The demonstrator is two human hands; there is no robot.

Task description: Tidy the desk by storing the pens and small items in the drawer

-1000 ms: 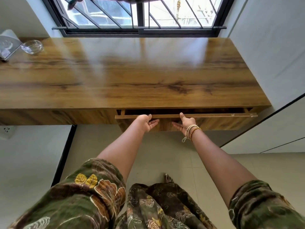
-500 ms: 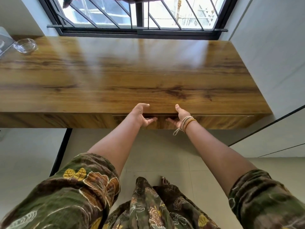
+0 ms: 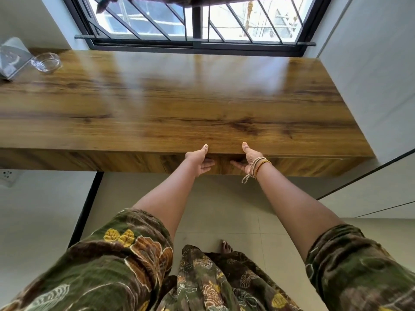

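Head view, looking down over both outstretched arms at a wooden desk (image 3: 179,104) set under a barred window (image 3: 195,21). The drawer (image 3: 292,163) sits in the desk's front face, right of centre, pushed in flush with the panel beside it; its outline shows only as a thin seam. The left hand (image 3: 199,161) and the right hand (image 3: 246,161) lie flat against the drawer front, near each other but apart. Each thumb stands up so that its tip meets the desk's front edge, while the fingers point inward along the wood. Both hands are spread with palms pressed to the panel, and neither one grasps anything. Thread bands (image 3: 258,168) circle the right wrist, with a loose end hanging below.

On the far left of the desktop a glass bowl (image 3: 46,62) stands just beside a grey box (image 3: 12,57); whether the two touch cannot be told at this angle. No pens or small items show on the desktop. A wall socket (image 3: 6,175) shows below the desk at left. Floral sleeves (image 3: 116,254) fill the lower corners, and toes (image 3: 225,245) rest on the pale tiled floor (image 3: 224,198).
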